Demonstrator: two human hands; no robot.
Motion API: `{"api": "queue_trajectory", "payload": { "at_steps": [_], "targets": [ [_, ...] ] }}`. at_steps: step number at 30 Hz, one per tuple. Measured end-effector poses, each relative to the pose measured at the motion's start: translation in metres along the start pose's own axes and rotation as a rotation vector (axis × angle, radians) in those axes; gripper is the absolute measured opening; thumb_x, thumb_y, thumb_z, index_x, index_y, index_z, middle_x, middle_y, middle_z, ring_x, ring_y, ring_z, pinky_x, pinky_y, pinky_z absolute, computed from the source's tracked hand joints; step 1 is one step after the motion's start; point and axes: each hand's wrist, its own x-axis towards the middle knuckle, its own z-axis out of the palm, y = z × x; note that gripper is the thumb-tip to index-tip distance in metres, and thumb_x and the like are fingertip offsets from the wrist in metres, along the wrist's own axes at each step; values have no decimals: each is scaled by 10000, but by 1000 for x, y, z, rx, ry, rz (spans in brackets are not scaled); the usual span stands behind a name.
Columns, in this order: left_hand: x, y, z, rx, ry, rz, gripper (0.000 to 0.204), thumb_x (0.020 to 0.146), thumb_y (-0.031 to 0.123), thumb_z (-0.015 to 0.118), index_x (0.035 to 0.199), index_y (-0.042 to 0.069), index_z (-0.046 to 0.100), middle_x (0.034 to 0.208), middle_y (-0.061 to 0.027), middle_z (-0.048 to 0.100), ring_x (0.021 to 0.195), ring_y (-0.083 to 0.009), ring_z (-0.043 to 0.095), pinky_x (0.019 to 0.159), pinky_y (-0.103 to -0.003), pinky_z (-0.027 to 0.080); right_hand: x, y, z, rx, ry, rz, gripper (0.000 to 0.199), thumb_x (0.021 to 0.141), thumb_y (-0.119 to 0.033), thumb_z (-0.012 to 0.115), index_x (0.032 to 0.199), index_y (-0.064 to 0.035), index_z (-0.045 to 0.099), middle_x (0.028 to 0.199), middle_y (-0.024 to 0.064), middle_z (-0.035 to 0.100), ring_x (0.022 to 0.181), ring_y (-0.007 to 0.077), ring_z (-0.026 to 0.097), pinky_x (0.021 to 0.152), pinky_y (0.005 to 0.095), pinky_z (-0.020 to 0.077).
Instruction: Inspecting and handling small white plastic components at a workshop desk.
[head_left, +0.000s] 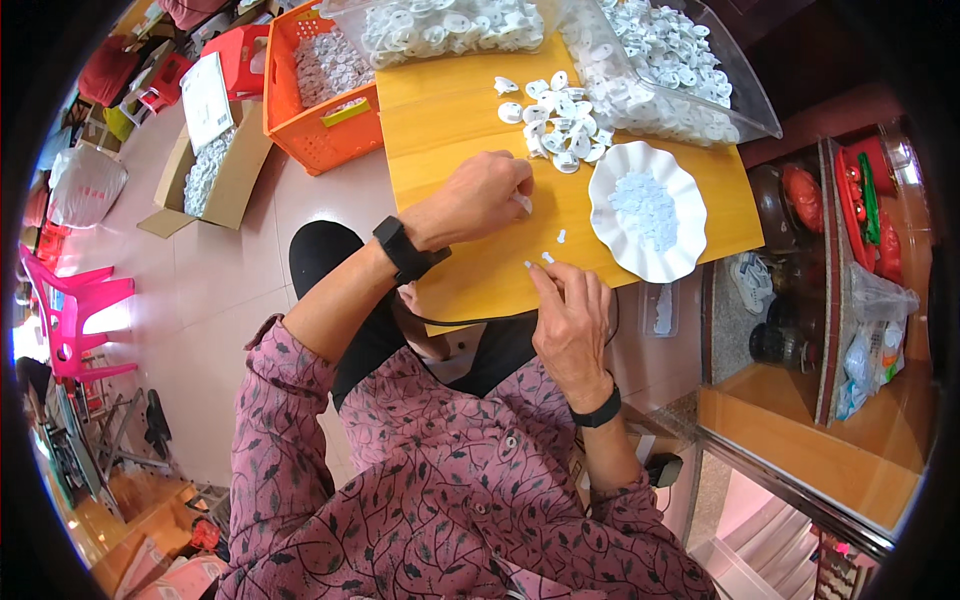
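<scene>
My left hand is curled closed over the yellow table, with a small white plastic part showing at its fingertips. Most of that part is hidden by the fingers. Close to the table's near edge, my right hand pinches a tiny white plastic piece between thumb and forefinger. Similar tiny pieces lie just beyond it. A white dish with a wavy rim sits to the right, holding many small pale pieces. Beyond my hands is a loose pile of round white plastic parts.
Two clear bins, one at the back and one at the back right, hold white parts. An orange crate and an open cardboard box stand left of the table. Shelving lies at the right; a pink chair at far left.
</scene>
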Motion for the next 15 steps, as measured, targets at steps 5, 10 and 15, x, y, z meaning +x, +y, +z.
{"api": "queue_trajectory", "payload": {
  "at_steps": [5,10,15],
  "targets": [
    [-24,1,-10,-299,-45,-161,221,846,122,734,994,-33,679,861,-98,681,746,-188,660,671,-315,521,-4,-2,-16,30,-129,-30,400,819,18,611,1219,1,628,1133,101,576,990,282,544,861,415,398],
    [-51,9,-24,-950,-86,-345,256,965,103,646,1199,0,662,941,-44,685,789,-91,657,737,-225,555,-10,1,-15,46,-103,-57,362,791,28,643,1153,14,661,1132,97,604,1007,278,569,864,403,424],
    [-82,10,-13,-1537,-46,-401,285,1000,64,571,1269,-25,600,1015,-72,680,833,-134,681,768,-251,579,-14,10,-5,111,5,-93,274,754,54,679,1026,21,697,1078,91,636,970,270,602,825,400,468]
  ]
}}
